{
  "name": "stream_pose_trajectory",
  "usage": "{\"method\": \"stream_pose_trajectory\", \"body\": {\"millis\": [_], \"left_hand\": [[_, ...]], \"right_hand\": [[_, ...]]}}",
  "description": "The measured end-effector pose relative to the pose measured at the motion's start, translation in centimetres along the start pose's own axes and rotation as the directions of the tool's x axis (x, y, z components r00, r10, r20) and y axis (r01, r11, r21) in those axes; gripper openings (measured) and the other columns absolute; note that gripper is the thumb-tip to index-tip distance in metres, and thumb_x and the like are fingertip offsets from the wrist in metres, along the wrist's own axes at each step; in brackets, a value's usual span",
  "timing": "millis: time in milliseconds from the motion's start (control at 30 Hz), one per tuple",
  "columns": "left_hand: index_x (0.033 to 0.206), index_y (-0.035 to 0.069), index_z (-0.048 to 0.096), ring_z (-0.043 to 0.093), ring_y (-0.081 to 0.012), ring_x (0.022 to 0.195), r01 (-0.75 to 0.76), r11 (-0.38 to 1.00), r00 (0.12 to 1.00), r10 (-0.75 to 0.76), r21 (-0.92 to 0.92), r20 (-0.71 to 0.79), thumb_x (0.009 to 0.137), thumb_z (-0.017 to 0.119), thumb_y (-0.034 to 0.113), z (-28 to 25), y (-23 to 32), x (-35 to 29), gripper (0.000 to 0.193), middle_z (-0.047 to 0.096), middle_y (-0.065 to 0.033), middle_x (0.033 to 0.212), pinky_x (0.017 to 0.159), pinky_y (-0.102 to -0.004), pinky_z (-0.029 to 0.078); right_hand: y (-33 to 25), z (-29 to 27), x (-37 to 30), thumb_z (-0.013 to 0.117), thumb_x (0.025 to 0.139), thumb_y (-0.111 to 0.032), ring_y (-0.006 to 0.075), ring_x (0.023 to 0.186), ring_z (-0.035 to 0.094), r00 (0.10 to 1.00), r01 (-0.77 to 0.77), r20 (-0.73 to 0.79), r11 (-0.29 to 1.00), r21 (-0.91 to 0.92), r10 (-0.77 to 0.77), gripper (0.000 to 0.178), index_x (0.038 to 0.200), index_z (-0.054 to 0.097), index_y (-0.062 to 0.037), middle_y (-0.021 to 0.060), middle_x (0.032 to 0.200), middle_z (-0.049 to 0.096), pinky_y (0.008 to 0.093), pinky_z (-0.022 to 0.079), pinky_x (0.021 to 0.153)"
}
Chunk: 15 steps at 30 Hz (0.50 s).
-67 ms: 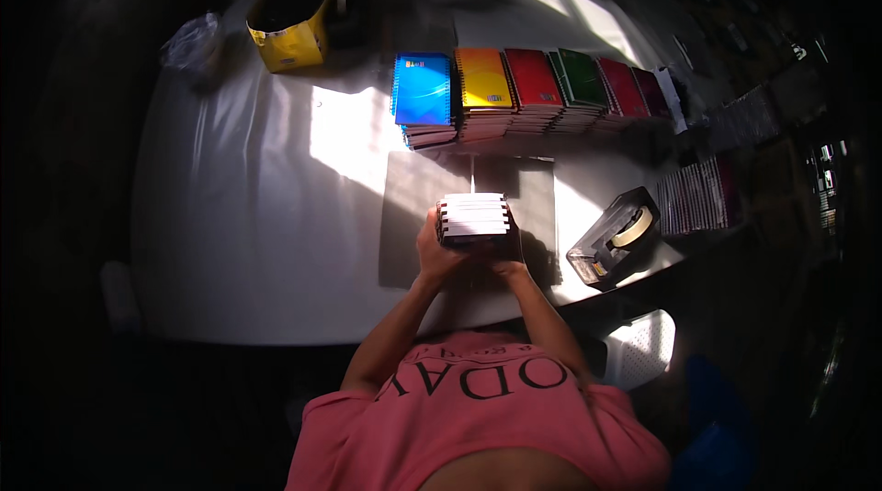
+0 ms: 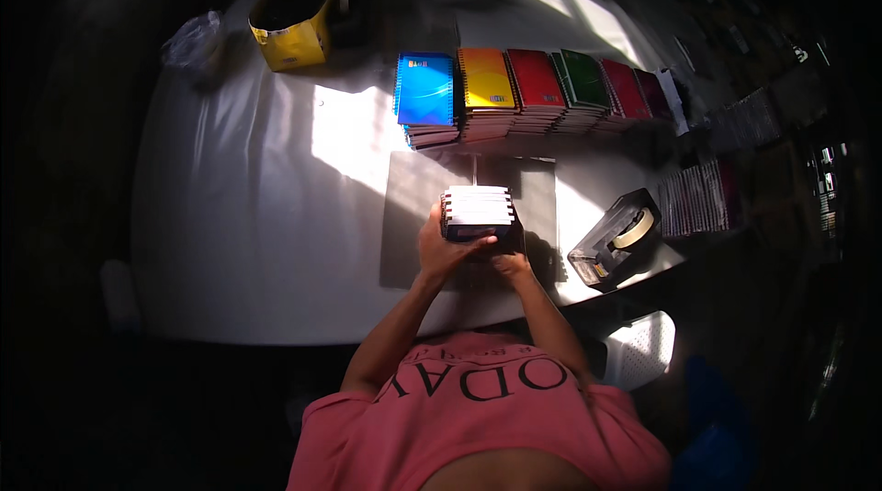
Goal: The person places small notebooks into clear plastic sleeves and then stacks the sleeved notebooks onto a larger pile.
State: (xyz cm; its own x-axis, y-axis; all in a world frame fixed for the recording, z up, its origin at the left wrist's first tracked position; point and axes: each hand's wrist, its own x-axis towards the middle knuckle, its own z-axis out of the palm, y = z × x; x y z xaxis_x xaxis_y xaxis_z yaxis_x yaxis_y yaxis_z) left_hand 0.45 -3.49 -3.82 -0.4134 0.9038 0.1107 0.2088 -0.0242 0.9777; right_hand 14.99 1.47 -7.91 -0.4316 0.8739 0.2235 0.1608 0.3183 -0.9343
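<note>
Between my two hands is a small stack of spiral notebooks [image 2: 479, 206], its white page edges facing up and a dark cover on the side toward me. My left hand [image 2: 435, 248] grips the stack from the left, with its thumb stretched across the near side. On the right, my right hand [image 2: 513, 252] is closed around the other side; most of its fingers are hidden behind the notebooks. Below the stack lies a flat grey board [image 2: 404, 215] on the table. Beyond it stand piles of spiral notebooks, the nearest to the left topped by a blue notebook [image 2: 424, 91].
Yellow [image 2: 487, 78], red [image 2: 533, 78] and green [image 2: 581, 78] notebooks top further piles. A tape dispenser [image 2: 614, 243] sits near the white table's [image 2: 230, 243] right edge, beside a row of wrapped notebooks [image 2: 694, 200]. A yellow box [image 2: 292, 45] and clear plastic [image 2: 193, 41] are far left.
The held stack has tipped slightly, showing more of the dark cover. My left thumb now reaches across its near side.
</note>
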Motion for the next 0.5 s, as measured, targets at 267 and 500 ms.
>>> {"method": "stream_pose_trajectory", "body": {"millis": [267,500], "left_hand": [[0.139,-0.005,0.024,0.012,-0.0416,0.138,-0.005,0.524,0.990,-0.120,0.852,0.079,0.090,0.045,0.048,-3.5,-2.8,-2.5,0.075,0.015,-0.0291,0.147,0.108,-0.0557,0.015],[0.141,0.000,0.025,0.011,-0.0378,0.139,0.090,0.523,0.971,-0.236,0.848,0.043,0.092,0.044,0.039,-3.0,-1.4,-2.2,0.066,0.014,-0.0208,0.150,0.109,-0.0568,0.011]], "right_hand": [[-5.3,-2.6,4.3,0.084,0.064,-0.027,0.0164,0.073,0.066,0.658,-0.753,0.216,0.639,0.157,0.721,0.044,0.091,0.069,0.0040,0.0127,0.082,0.069,0.0293,0.054,0.068],[-4.5,-2.6,4.3,0.084,0.064,-0.027,0.0176,0.073,0.066,0.667,-0.745,0.239,0.619,0.250,0.706,0.043,0.088,0.070,0.0058,0.0141,0.083,0.069,0.0298,0.053,0.069]]}}
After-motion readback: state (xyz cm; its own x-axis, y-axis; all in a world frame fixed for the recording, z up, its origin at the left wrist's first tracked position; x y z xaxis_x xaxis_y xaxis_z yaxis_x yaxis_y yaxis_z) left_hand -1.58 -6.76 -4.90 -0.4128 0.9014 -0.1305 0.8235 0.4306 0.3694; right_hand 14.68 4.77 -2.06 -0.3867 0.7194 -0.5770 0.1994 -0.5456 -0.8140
